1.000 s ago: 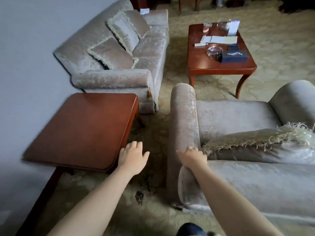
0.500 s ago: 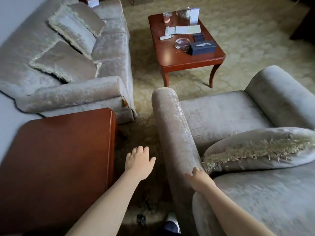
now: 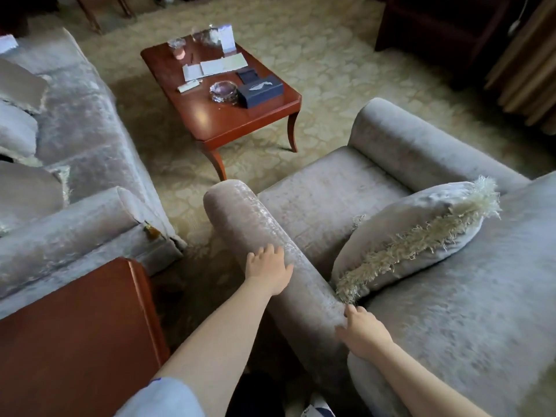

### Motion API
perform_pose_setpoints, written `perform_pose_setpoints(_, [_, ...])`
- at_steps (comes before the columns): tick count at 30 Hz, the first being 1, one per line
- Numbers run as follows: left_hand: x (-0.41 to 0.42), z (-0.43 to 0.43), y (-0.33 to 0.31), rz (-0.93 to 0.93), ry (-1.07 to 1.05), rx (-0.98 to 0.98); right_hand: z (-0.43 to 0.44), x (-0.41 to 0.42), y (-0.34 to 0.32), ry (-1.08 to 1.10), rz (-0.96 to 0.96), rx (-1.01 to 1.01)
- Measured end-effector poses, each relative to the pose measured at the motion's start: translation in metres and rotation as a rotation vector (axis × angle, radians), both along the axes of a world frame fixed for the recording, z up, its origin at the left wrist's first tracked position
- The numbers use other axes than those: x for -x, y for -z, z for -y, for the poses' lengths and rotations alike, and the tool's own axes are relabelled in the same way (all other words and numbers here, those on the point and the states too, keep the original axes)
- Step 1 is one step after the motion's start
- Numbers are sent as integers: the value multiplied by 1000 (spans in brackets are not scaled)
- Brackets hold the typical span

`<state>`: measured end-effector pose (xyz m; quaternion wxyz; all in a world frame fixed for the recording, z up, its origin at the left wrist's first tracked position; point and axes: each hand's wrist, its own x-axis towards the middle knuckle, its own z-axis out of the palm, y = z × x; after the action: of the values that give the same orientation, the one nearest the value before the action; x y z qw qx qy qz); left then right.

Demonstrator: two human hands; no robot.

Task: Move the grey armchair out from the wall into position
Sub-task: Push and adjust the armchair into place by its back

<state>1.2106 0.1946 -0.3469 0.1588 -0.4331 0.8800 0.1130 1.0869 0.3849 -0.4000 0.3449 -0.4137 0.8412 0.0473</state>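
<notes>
The grey armchair (image 3: 331,188) fills the right half of the view, seen from behind its left corner. Its rolled left armrest (image 3: 240,212) runs away from me. My left hand (image 3: 267,266) lies flat on the outer side of that armrest, about halfway along, fingers apart. My right hand (image 3: 361,329) is curled over the armrest's rear end, where it meets the backrest. A fringed grey cushion (image 3: 415,224) leans in the seat just beyond my right hand.
A grey sofa (image 3: 84,139) stands at the left, its armrest close to the armchair's front. A red-brown side table (image 3: 75,341) is at lower left. A coffee table (image 3: 216,115) with papers, a glass ashtray and a tissue box stands ahead. Dark furniture (image 3: 436,31) is far right.
My left hand has moved right from above the floor gap onto the armrest. My right hand stays at the armrest's rear. The view has swung right, and the wall is out of sight.
</notes>
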Motion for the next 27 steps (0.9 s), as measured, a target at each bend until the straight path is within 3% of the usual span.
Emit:
perform_pose_setpoints(7, [-29, 95, -6, -10, 222, 40, 18, -14, 9, 209, -149, -125])
perform_pose_setpoints(14, [-49, 202, -18, 46, 230, 114, 97, -30, 14, 400, -39, -130])
perform_pose_setpoints(27, [14, 358, -4, 130, 397, 99, 272, -24, 43, 563, 72, -182])
